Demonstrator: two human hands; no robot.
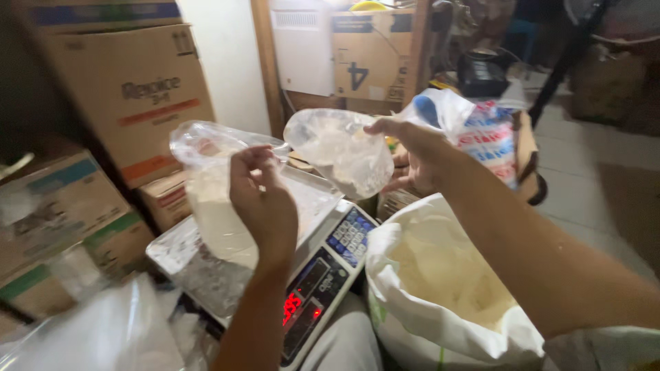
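Both forearms were bare to the elbow, with no watch or rings. The left hand (265, 199) and right hand (419, 154) were ungloved.

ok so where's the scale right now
In the head view the scale sits low at centre, under the left hand and its clear bag, just left of the open white sack.

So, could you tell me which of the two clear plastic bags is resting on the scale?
The bag pinched by the left hand; it rests on the scale. The right hand holds the other bag aloft.
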